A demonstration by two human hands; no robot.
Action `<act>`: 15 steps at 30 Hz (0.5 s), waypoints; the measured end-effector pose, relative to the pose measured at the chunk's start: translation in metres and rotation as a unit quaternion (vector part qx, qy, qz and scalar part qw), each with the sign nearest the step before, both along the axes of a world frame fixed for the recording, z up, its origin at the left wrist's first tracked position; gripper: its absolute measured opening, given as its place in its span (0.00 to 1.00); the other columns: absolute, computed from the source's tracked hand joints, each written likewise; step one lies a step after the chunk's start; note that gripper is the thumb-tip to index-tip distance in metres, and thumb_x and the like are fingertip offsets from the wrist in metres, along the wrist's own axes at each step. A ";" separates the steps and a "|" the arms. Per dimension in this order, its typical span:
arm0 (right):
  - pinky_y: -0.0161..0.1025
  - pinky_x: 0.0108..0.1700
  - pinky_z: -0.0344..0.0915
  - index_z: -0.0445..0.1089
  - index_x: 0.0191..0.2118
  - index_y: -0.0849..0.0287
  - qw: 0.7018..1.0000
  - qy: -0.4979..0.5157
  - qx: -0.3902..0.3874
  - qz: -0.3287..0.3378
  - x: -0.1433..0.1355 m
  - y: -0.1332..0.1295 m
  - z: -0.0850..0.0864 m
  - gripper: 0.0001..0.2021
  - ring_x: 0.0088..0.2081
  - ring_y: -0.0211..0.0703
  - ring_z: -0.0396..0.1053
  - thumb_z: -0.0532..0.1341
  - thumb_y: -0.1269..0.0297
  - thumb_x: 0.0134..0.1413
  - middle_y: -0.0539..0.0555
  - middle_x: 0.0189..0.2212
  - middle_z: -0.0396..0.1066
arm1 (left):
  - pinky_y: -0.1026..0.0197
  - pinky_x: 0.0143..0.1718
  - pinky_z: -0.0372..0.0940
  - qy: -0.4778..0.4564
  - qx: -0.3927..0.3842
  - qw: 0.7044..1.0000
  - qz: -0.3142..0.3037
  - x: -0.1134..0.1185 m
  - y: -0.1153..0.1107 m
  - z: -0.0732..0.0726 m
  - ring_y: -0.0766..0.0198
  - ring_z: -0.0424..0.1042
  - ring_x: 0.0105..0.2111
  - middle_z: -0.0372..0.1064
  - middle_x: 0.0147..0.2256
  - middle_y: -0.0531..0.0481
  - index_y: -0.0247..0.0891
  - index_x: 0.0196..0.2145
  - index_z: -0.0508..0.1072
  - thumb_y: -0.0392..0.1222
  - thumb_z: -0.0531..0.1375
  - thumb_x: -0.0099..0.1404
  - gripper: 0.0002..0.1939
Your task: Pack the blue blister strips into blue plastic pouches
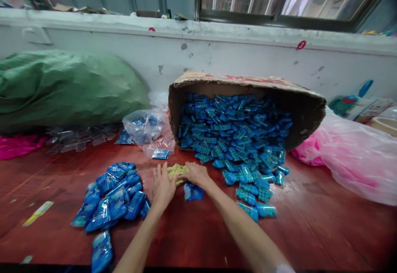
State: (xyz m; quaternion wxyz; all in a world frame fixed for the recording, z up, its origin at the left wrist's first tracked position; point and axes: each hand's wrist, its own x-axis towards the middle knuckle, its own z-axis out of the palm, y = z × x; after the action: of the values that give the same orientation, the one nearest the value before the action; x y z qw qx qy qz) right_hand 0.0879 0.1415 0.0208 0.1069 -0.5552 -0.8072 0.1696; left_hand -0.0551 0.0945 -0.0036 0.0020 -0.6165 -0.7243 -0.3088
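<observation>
Head camera shows a yellow-green cloth (178, 170), crumpled and matte.

Soft light glosses the tabletop (310, 223); edges look stretched, perhaps motion-blurred.

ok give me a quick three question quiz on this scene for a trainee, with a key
1. Fill in: the green sack lies on the person's ____ side.
2. True or false: the box has its open side towards the person.
3. What lies between the left hand and the right hand? a) the sack b) the cloth c) the box

Key: 1. left; 2. true; 3. b
</observation>
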 end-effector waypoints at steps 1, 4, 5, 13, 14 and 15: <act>0.38 0.36 0.59 0.66 0.43 0.59 1.000 -0.002 -0.003 0.015 -0.005 0.009 -0.003 0.15 0.39 0.48 0.68 0.55 0.57 0.51 0.59 0.37 0.70 | 0.42 0.50 0.53 0.034 -0.034 0.999 -0.003 0.007 0.011 -0.010 0.43 0.53 0.55 0.58 0.53 0.30 0.27 0.52 0.60 0.45 0.51 0.58 0.27; 0.33 0.35 0.59 0.69 0.38 0.59 0.998 0.011 -0.009 0.058 -0.011 0.024 -0.009 0.09 0.37 0.43 0.68 0.54 0.65 0.54 0.55 0.34 0.72 | 0.43 0.51 0.51 0.083 -0.073 0.993 -0.040 0.013 0.028 -0.030 0.42 0.53 0.55 0.60 0.52 0.34 0.32 0.51 0.64 0.44 0.50 0.59 0.23; 0.32 0.35 0.59 0.69 0.37 0.58 0.997 0.018 -0.011 0.073 -0.011 0.026 -0.009 0.09 0.37 0.41 0.68 0.53 0.67 0.54 0.53 0.34 0.73 | 0.43 0.51 0.50 0.087 -0.073 0.992 -0.046 0.012 0.030 -0.034 0.44 0.52 0.55 0.61 0.52 0.36 0.33 0.51 0.64 0.43 0.49 0.60 0.22; 0.50 0.52 0.53 0.60 0.53 0.54 0.996 0.042 0.018 0.074 0.032 -0.045 -0.019 0.18 0.54 0.52 0.55 0.53 0.62 0.56 0.56 0.53 0.60 | 0.47 0.52 0.49 0.099 -0.075 0.991 -0.043 0.004 0.031 -0.038 0.49 0.54 0.55 0.65 0.50 0.39 0.32 0.51 0.64 0.39 0.43 0.63 0.22; 0.58 0.53 0.48 0.57 0.54 0.55 0.997 0.019 0.029 0.062 0.037 -0.059 -0.026 0.22 0.56 0.57 0.51 0.55 0.59 0.54 0.58 0.55 0.58 | 0.45 0.52 0.49 0.103 -0.072 0.991 -0.036 0.005 0.032 -0.038 0.47 0.53 0.55 0.64 0.50 0.38 0.31 0.52 0.63 0.41 0.43 0.63 0.23; 0.62 0.54 0.44 0.55 0.56 0.57 0.998 0.002 0.034 0.060 0.041 -0.073 -0.033 0.25 0.58 0.60 0.46 0.56 0.56 0.53 0.60 0.57 0.55 | 0.43 0.52 0.48 0.108 -0.069 0.991 -0.026 0.007 0.032 -0.037 0.46 0.52 0.55 0.62 0.51 0.36 0.30 0.52 0.62 0.43 0.44 0.63 0.24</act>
State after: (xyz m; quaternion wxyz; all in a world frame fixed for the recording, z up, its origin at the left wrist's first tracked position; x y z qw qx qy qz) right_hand 0.1285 0.0685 -0.0126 0.1171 -0.5014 -0.8440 0.1498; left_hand -0.0484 0.1264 -0.0408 0.0292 -0.6635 -0.7231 -0.1899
